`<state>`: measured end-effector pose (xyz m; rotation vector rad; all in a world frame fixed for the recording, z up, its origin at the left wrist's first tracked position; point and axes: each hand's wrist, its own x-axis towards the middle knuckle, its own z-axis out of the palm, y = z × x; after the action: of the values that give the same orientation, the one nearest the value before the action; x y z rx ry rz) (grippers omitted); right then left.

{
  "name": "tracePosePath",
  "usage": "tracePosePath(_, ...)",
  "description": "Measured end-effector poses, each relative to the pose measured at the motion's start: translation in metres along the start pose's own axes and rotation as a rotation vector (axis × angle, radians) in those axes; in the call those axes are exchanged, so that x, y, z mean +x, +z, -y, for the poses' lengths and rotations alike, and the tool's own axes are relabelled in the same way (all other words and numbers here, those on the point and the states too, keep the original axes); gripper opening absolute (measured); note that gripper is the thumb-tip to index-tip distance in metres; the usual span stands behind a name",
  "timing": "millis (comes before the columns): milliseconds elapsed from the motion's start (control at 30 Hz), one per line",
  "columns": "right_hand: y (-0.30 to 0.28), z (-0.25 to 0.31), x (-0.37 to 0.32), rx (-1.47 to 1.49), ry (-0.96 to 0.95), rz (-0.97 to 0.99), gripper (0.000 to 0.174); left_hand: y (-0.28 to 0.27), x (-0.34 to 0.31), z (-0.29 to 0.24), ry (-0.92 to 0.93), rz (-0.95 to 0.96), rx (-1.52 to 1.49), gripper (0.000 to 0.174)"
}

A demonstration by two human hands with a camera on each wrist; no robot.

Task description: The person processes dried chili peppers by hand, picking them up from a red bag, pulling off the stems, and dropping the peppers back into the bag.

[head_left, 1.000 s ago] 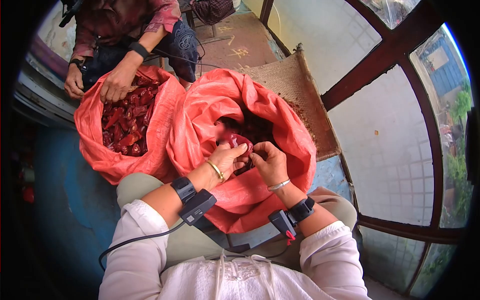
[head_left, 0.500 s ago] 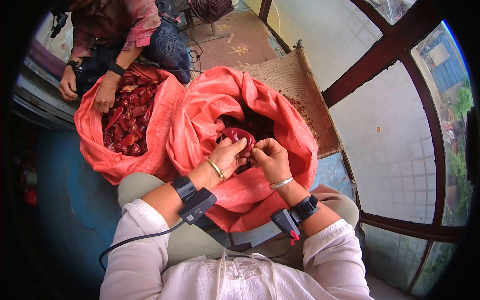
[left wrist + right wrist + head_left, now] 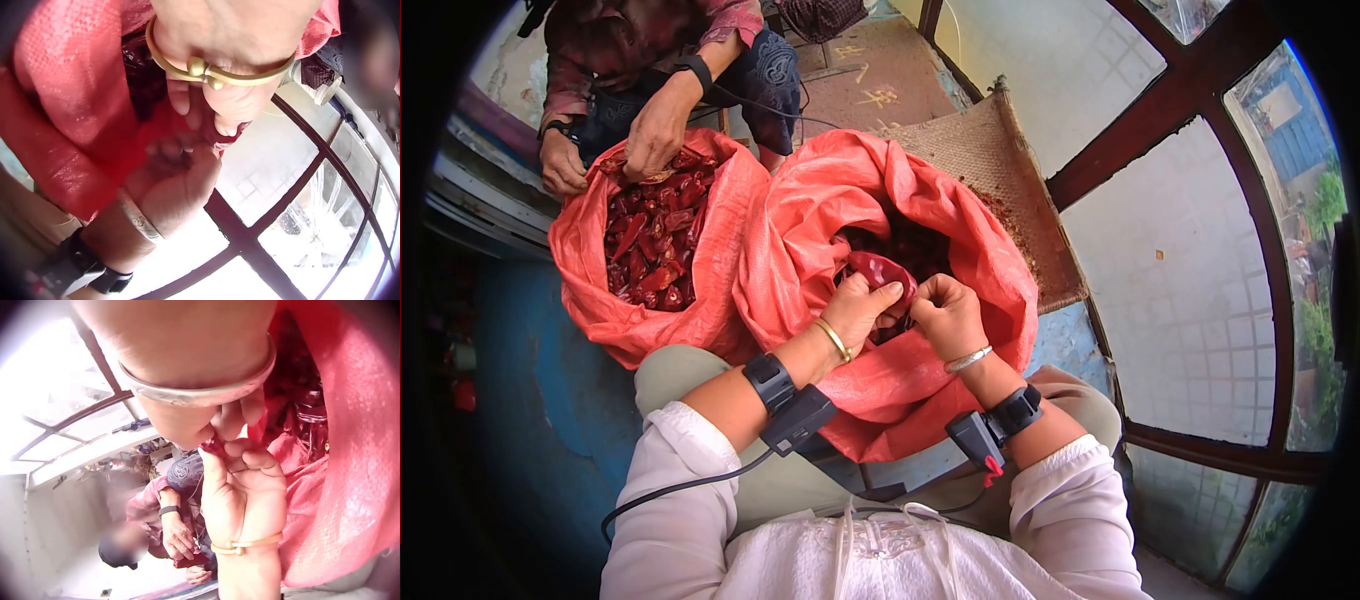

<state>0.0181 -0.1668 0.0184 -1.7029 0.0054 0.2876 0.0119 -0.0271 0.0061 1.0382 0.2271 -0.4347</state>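
In the head view my left hand (image 3: 859,312) grips a shiny dark red pepper (image 3: 882,270), its thumb laid along the near side. Close against the pepper's right end is my right hand (image 3: 949,316), thumb and forefinger pinched together; what lies between those fingertips is too small to tell. Both hands are over the mouth of a red woven sack (image 3: 985,290) with dark red peppers inside. The right wrist view shows the fingertips of both hands meeting at the pepper (image 3: 214,447).
A second red sack (image 3: 570,250), filled with red peppers (image 3: 662,235), stands at the left. Another person (image 3: 635,50) sits behind it, hands at its rim. A woven mat (image 3: 960,150) lies beyond my sack, and framed window panes (image 3: 1170,290) rise on the right.
My right hand has shifted slightly right, off the pepper's end. The pepper's tip now points more down to the right. The other person's hand has moved about over the left sack.
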Motion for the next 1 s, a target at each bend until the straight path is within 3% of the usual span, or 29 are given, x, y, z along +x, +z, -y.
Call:
tracePosePath(33, -0.001, 0.001, 0.001, 0.222, 0.108, 0.050, 0.005, -0.001, 0.000, 0.001, -0.001, 0.000, 0.000, 0.008)
tracePosePath(67, -0.001, 0.002, 0.001, 0.223, 0.108, 0.050, 0.005, -0.002, 0.001, 0.002, -0.045, -0.002, -0.105, 0.009)
tracePosePath(133, -0.003, 0.003, 0.002, 0.499, 0.206, 0.092, 0.006, -0.006, 0.002, 0.002, -0.090, -0.002, -0.207, 0.009)
tracePosePath(233, -0.006, -0.002, 0.003, 0.625, 0.269, 0.124, 0.005, -0.010, 0.002, 0.001, -0.142, 0.040, -0.240, 0.012)
tracePosePath(467, -0.008, 0.002, 0.002, 0.570, 0.312, 0.119, 0.005, -0.010, 0.002, 0.001, -0.159, -0.006, -0.233, 0.011)
tracePosePath(567, -0.012, -0.007, 0.006, 0.403, 0.189, 0.256, 0.004, -0.010, 0.001, 0.001, -0.157, -0.086, -0.186, 0.010)
tracePosePath(667, -0.023, -0.019, 0.016, 0.128, 0.254, 0.148, 0.008, -0.012, -0.001, -0.003, -0.162, -0.133, -0.145, 0.010)
tracePosePath(733, -0.027, -0.045, 0.027, -0.254, 0.014, 0.029, 0.020, -0.013, -0.004, -0.013, -0.159, -0.133, -0.134, 0.010)
tracePosePath(767, -0.037, -0.038, 0.026, -0.473, 0.207, 0.074, 0.042, -0.016, -0.005, -0.021, -0.123, -0.120, -0.203, 0.010)
tracePosePath(800, -0.040, -0.050, 0.027, -0.472, 0.206, 0.073, 0.042, -0.019, -0.005, -0.031, -0.086, -0.107, -0.271, 0.010)
tracePosePath(867, -0.047, -0.083, 0.031, -0.970, -0.144, -0.121, 0.056, -0.026, -0.005, -0.053, 0.029, -0.198, -0.359, 0.011)
tracePosePath(933, -0.055, -0.084, 0.040, -0.895, -0.123, -0.098, 0.065, -0.048, -0.003, -0.069, 0.186, -0.257, -0.454, 0.011)
tracePosePath(1000, -0.062, -0.094, 0.048, -0.755, -0.013, -0.203, 0.066, -0.073, -0.003, -0.084, 0.257, -0.488, -0.599, 0.011)
